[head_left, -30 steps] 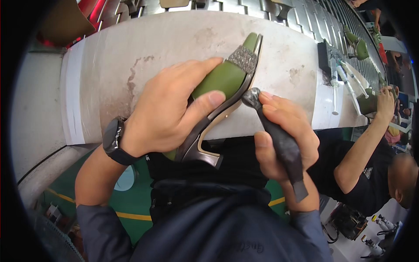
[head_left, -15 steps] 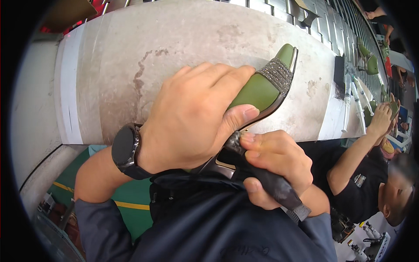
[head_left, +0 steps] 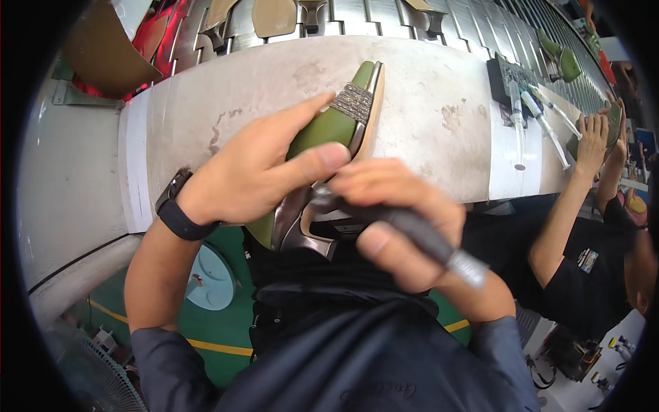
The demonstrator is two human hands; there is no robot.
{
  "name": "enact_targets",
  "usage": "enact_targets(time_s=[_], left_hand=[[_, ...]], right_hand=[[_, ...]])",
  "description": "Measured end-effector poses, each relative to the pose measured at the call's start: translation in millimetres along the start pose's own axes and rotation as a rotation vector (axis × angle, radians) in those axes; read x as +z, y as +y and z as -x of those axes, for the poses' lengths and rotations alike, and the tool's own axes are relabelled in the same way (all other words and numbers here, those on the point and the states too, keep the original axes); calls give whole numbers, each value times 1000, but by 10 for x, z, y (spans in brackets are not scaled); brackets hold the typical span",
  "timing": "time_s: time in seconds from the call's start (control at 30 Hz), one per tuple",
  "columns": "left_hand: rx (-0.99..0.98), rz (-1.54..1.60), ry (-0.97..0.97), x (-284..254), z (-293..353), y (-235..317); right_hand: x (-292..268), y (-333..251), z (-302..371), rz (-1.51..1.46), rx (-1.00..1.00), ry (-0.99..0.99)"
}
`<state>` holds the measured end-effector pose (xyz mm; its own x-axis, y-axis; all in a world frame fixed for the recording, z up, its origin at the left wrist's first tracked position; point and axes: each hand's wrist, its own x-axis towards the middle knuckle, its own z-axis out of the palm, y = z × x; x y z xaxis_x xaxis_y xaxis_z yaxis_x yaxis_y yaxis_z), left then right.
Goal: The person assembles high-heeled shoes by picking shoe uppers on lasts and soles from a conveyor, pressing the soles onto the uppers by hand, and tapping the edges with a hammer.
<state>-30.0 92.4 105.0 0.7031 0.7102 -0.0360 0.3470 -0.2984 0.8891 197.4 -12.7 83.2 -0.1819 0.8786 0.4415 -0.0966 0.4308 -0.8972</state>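
My left hand (head_left: 250, 161) is wrapped round a green heeled shoe (head_left: 320, 134), its thumb across the upper. A dark glittery band (head_left: 353, 103) crosses the shoe near its pointed toe, which faces away from me. The metallic heel (head_left: 305, 240) points toward my body. In my right hand (head_left: 405, 199), smeared by motion, is a dark handheld tool (head_left: 424, 232) with a wrapped-looking handle and a grey end. The tool's front meets the shoe's side near the sole, below my left thumb; the exact contact is hidden. A watch strap circles my left wrist.
The stained pale bench (head_left: 425, 89) lies under the shoe. Syringes (head_left: 539, 120) rest by a dark block (head_left: 504, 86) at the right. Beyond runs a slatted metal conveyor (head_left: 364, 19) carrying shoes. At right a co-worker's hands (head_left: 592, 141) hold a shoe. A pale-blue stool (head_left: 211, 278) stands lower left.
In the picture, the shoe and my left hand have shifted left, and the shoe is turned to show more of its sole edge and heel. My right hand has moved slightly up and left with the tool.
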Motion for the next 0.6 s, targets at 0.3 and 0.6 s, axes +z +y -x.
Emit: enact_targets(time_s=[0.3,0.6], left_hand=[[-127,-354,172,344,-293,248],[-95,-352,204,347,-275,297]], right_hand=[[-710,-644,-435,-169,-231,348],[-453,-26,-278,595,142,279]])
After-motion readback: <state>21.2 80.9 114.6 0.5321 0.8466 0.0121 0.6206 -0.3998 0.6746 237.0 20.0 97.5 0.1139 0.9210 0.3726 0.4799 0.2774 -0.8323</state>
